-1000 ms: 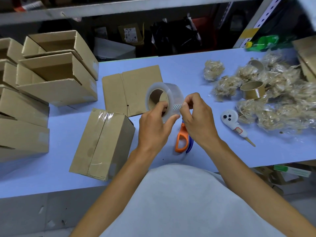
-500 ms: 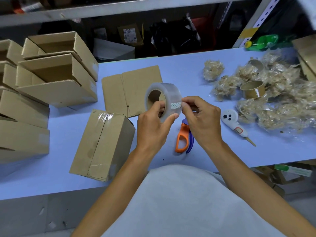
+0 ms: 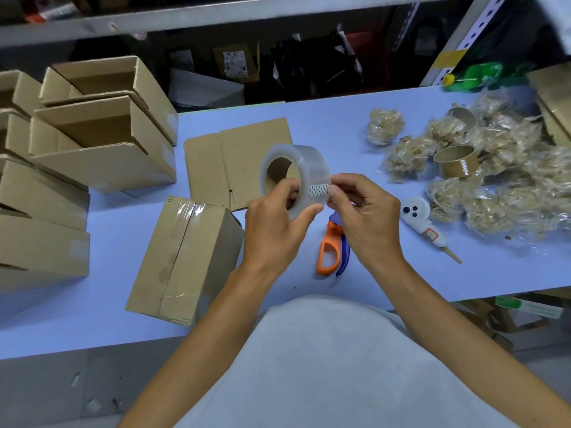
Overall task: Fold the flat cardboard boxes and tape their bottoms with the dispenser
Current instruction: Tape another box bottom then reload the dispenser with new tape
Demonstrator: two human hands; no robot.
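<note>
Tape roll [image 3: 296,177] held above the counter [image 3: 123,242].
Left hand [image 3: 275,230] grips the roll; right hand [image 3: 367,217] pinches its patterned end tab [image 3: 318,190].

Head camera looks steeply down, close over the table [image 3: 355,131].

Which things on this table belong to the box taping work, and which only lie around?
Job: clear tape roll, held by left hand and right hand; orange-handled dispenser; flat cardboard sheet; taped brown box.
Lying about: empty cardboard core; crumpled tape wads; white glue gun; green bottle.
</note>
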